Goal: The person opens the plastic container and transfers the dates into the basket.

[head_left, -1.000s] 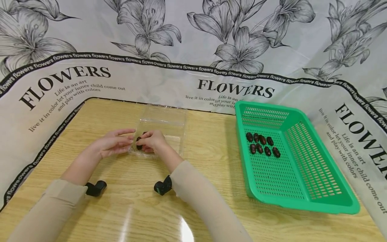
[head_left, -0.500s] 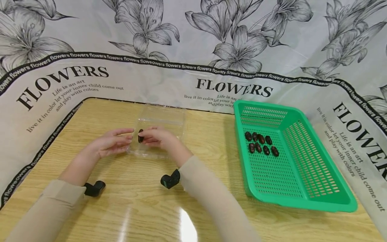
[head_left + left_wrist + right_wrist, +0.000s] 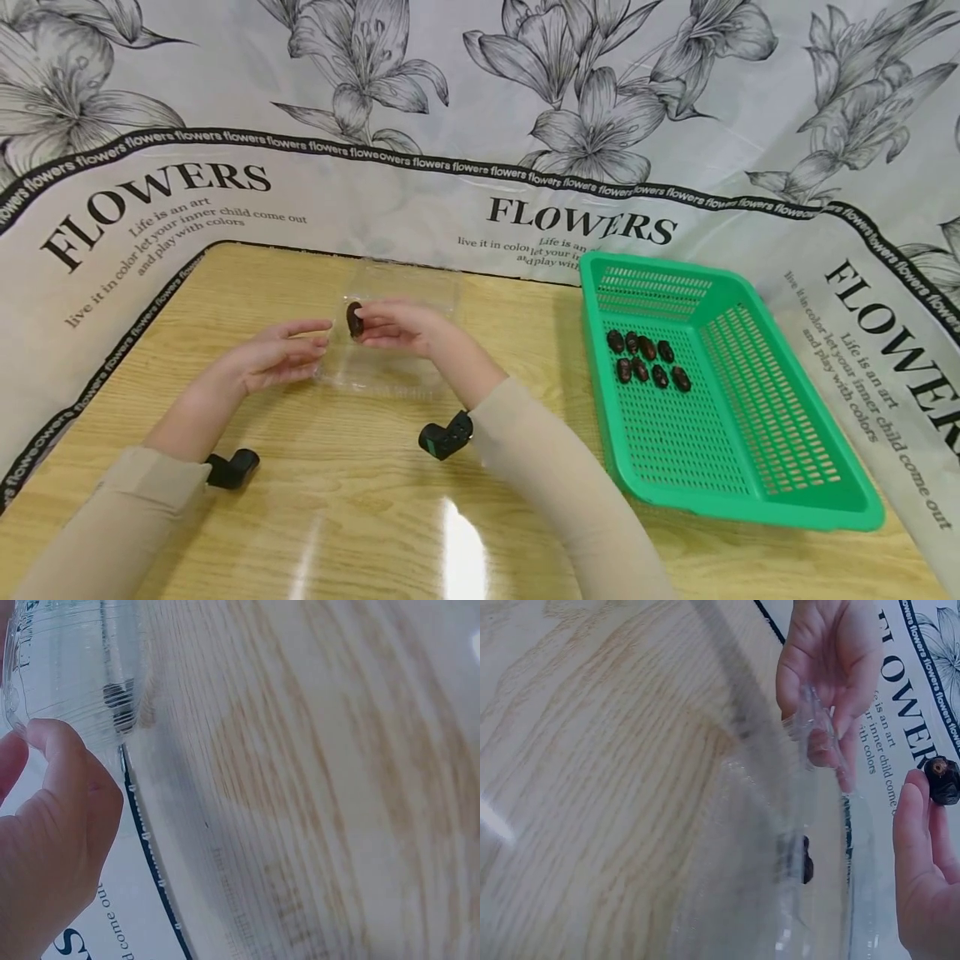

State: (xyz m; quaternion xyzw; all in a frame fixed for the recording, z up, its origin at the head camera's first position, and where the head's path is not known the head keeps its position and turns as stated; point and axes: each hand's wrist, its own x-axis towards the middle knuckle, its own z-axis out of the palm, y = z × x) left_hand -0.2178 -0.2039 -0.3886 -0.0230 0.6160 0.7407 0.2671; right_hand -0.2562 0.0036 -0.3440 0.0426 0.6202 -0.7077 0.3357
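Note:
My right hand (image 3: 401, 327) pinches a dark brown date (image 3: 355, 320) by its fingertips, raised above a clear plastic box (image 3: 386, 377). The right wrist view shows the wrinkled end of this date (image 3: 943, 780). At the box's left side is my left hand (image 3: 281, 356); in the left wrist view its thumb and fingers (image 3: 64, 750) grip the box's edge. Another dark date (image 3: 808, 860) shows through the plastic, low in the box, in the right wrist view. The right hand and reflections partly hide the box's inside in the head view.
A green perforated basket (image 3: 618, 467) stands on the right with several dates (image 3: 647, 347) in two rows near its left wall. The box's transparent lid (image 3: 405, 283) leans up at the back. A flower-printed cloth (image 3: 420, 200) borders the wooden table (image 3: 360, 517).
My right hand has lifted the date from inside the box, moving upward and slightly back, and the date now shows more fully. The left hand has stayed at the box's edge.

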